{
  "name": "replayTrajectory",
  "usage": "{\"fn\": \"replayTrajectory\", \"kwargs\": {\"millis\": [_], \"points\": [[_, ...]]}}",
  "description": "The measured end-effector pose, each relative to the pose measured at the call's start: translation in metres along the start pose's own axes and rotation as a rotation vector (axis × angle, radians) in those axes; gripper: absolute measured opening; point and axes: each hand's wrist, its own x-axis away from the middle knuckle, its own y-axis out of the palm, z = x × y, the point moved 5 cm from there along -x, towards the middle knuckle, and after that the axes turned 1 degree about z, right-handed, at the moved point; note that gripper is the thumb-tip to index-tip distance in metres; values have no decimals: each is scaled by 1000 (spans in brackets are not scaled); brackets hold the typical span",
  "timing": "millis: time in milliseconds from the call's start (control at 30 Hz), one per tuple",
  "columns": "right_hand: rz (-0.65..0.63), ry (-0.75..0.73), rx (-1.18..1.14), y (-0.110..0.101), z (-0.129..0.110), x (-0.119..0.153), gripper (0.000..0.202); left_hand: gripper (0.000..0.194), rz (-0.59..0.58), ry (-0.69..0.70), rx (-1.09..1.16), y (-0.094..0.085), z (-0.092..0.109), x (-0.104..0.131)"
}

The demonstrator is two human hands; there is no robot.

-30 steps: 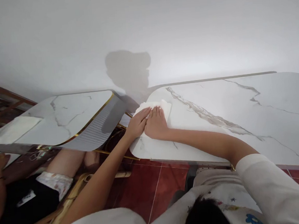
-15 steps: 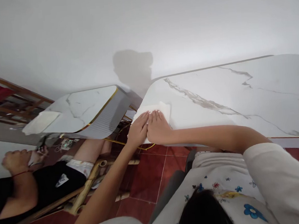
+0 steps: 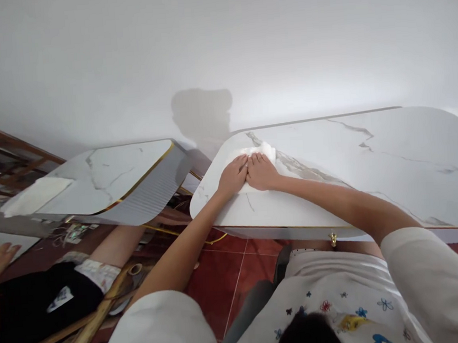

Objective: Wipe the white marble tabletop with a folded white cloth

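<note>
Soft white cloth (image 3: pixel 268 150) lying beneath both hands on white, grey-veined marble-patterned tabletop (image 3: pixel 404 136), bunching just beyond fingertips; long axis hidden. Left hand (image 3: pixel 232 177) and right hand (image 3: pixel 261 172) pressing flat, side by side, not clenching; right hand sitting nearer bunched edge.

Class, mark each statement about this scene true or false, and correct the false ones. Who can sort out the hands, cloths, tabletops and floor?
1. The left hand and right hand both rest on a white cloth. True.
2. That cloth is at the right end of the larger marbled tabletop. False: it is towards the left end of the larger marbled tabletop.
3. A second white cloth lies on the smaller marbled tabletop. True.
4. The floor tiles are blue. False: the floor tiles are red.
</note>
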Motion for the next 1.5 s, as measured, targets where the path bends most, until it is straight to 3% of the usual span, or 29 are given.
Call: {"fn": "replayTrajectory", "kwargs": {"millis": [133,367,600,767,900,1033,1300,1500], "points": [[-57,34,-41,2,30,-46,60,51,16,23,2,11,-20,-48],[-22,176,-84,6,69,-104,59,53,61,1,65,25,-46,-112],[30,176,-30,13,97,-146,59,51,79,34,141,32,-63,-157],[69,220,-7,17,101,-157,59,51,47,46,150,33,-68,-168],[74,186,4,15,92,-146,56,53,25,57,112,32,-63,-157],[57,158,12,12,74,-122,58,53,-4,51,75,28,-55,-131],[80,155,14,11,14,-53,59,53,15,77,38,6,-34,-43],[16,114,13,5,-36,1,62,52,-11,73,4,-18,-10,25]]}}
